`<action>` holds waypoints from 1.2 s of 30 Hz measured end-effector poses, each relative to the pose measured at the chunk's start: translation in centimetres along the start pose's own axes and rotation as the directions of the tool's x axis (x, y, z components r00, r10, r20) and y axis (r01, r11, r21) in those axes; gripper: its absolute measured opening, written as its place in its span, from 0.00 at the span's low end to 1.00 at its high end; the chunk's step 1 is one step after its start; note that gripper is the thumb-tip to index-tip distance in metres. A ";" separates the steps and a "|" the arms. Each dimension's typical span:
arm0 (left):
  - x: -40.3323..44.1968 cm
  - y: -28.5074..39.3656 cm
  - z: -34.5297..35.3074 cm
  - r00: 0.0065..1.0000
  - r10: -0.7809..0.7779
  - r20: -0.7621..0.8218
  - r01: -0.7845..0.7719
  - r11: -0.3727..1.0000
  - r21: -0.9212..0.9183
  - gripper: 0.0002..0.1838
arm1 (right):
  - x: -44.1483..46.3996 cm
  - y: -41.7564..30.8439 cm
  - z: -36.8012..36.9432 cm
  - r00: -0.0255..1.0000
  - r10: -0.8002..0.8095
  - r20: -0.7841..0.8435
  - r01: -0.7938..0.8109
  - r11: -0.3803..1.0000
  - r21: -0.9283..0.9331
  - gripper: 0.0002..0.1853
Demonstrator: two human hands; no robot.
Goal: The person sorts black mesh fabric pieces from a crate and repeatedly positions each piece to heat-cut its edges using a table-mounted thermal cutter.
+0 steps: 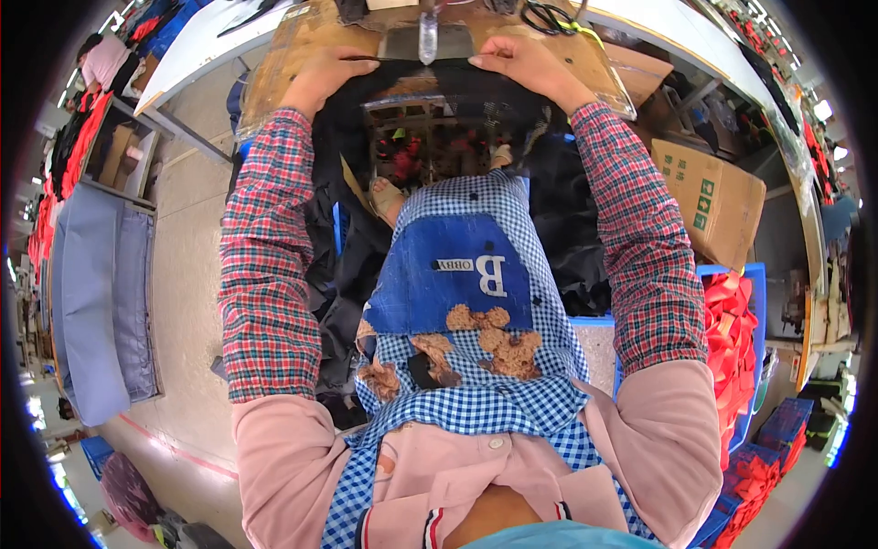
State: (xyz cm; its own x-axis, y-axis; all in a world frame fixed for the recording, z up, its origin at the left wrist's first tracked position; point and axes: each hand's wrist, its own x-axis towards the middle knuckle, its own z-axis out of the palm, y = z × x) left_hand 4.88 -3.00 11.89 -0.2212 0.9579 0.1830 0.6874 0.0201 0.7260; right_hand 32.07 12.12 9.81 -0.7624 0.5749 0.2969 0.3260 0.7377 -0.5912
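My left hand [327, 77] pinches one end of the edge of a black cloth [402, 69]. Some distance to the right, my right hand [532, 68] grips the same edge between thumb and fingers. The edge runs taut between both hands, along the front of a worn wooden worktable [293, 55]. Above its middle stands a narrow, clear upright part [427, 38], in front of a grey metal plate [398, 42]. The rest of the cloth hangs dark towards my lap, and its lower folds blend with other black fabric.
Black-handled scissors [549, 16] lie at the table's far right. A cardboard box [709, 197] stands on my right, above a blue crate [755, 320] of red fabric pieces [727, 339]. Another person [110, 64] bends at the far left. A blue-checked apron [466, 393] covers my lap.
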 end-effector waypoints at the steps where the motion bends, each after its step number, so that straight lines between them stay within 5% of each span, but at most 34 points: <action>1: -0.9 0.9 -0.5 0.999 0.043 -0.005 -0.043 0.998 0.051 0.18 | -0.6 0.1 -0.4 1.000 -0.005 -0.017 0.005 1.000 0.000 0.15; 4: -1.8 -0.3 -0.7 0.996 -0.048 0.069 0.052 0.997 -0.055 0.18 | -3.0 3.0 -2.9 0.993 0.001 0.121 -0.032 0.968 0.251 0.13; 5: -1.9 -2.2 -0.8 0.992 -0.051 0.114 0.066 0.989 -0.133 0.18 | -6.0 -1.4 -6.5 1.000 -0.031 0.000 0.031 0.993 -0.111 0.14; 6: -2.1 -3.5 -0.3 0.988 -0.052 0.148 0.082 0.974 -0.210 0.18 | -6.8 1.9 -6.9 0.999 -0.028 -0.018 0.029 0.994 0.103 0.13; 8: -4.3 -1.0 0.7 0.970 -0.122 0.208 0.170 0.958 -0.230 0.18 | -10.0 2.8 -9.3 0.969 0.246 -0.006 -0.243 0.960 0.140 0.11; 10: -5.4 0.3 1.6 0.967 -0.105 0.233 0.147 0.974 -0.173 0.18 | -11.6 4.5 -9.9 0.982 0.190 0.003 -0.181 0.928 0.325 0.10; 13: -5.6 2.1 2.2 0.979 0.007 0.204 -0.010 1.000 0.014 0.18 | -12.1 4.8 -8.9 0.984 0.178 -0.005 -0.175 0.970 0.171 0.07; 17: -3.6 -0.2 1.7 0.978 -0.106 0.177 0.137 0.975 -0.174 0.20 | -9.3 6.2 -5.0 0.994 0.107 0.003 -0.107 0.981 0.163 0.11; 19: -3.5 0.7 0.9 0.987 -0.118 0.106 0.133 0.981 -0.140 0.20 | -7.1 6.2 -3.9 0.990 0.140 0.000 -0.136 0.959 0.247 0.11; 30: 0.1 -2.0 0.6 0.996 -0.090 -0.023 0.087 0.991 -0.105 0.19 | -0.4 4.2 -1.2 0.987 0.158 -0.039 -0.155 0.986 0.068 0.12; 36: 1.7 -2.3 0.4 0.977 -0.156 0.149 0.165 0.985 -0.052 0.19 | 0.0 5.2 -1.1 0.986 0.161 -0.037 -0.156 0.982 0.110 0.14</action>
State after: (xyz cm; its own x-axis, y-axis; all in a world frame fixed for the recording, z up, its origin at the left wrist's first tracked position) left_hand 3.19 -1.31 10.21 -0.2203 0.9749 -0.0328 0.6045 0.1629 0.7798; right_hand 34.36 16.38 7.61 -0.6788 0.6989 0.2253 0.3774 0.5952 -0.7094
